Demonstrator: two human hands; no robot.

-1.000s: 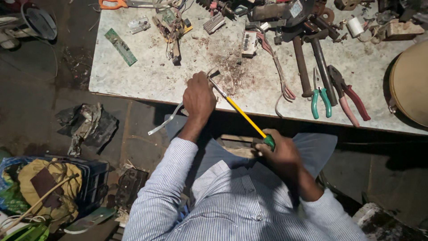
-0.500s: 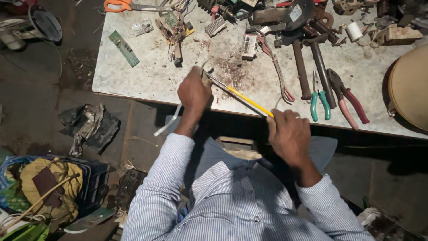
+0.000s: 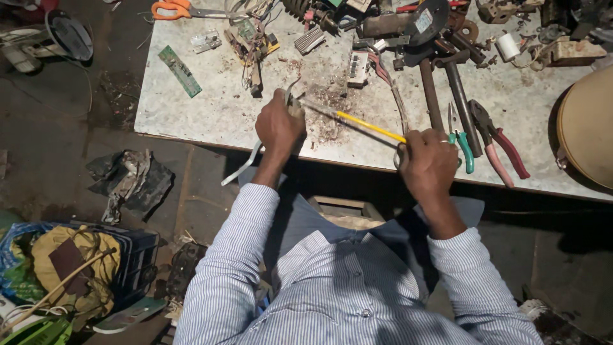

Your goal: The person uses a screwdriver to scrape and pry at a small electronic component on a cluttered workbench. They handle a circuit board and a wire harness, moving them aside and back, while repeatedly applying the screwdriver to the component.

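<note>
The person sat in a striped shirt [image 3: 332,281] hard against the near edge of the tabletop [image 3: 211,108], both arms stretched over it. Their right hand [image 3: 429,163], at the tabletop's near edge, had its fingers pressed shut around the handle end of a yellow-shafted screwdriver [image 3: 370,126], whose shaft ran back and leftward across the tabletop to the left hand [image 3: 280,124]. That hand's fingers were curled tight around a small pale part [image 3: 294,105], too hidden for me to make out, with the tool's tip meeting it; a white strip [image 3: 246,167], cable or tie, hung from that grip over the tabletop's near edge. I judged the work to be midway: the tip was engaged and the part had not come apart, while a scatter of brownish crumbs and dust [image 3: 325,105] just beyond the left hand suggested some scraping or prying already done. Right of the right hand on the tabletop lay green-handled pliers [image 3: 465,144] and red-handled pliers [image 3: 501,137], and farther back two hammers [image 3: 447,83]. Toward the tabletop's far left sat a green circuit board [image 3: 179,70] and, beyond it, orange-handled scissors [image 3: 175,9]; the far edge was crowded with wires, metal parts and a white tape roll [image 3: 508,46]. A tan rounded casing [image 3: 587,128] overlapped the tabletop's right end. The tabletop itself was pale, speckled, stained stone. Below and left of it the dark dirty floor [image 3: 76,185] held a crumpled rag [image 3: 131,179] and a blue crate of clutter [image 3: 83,262].
</note>
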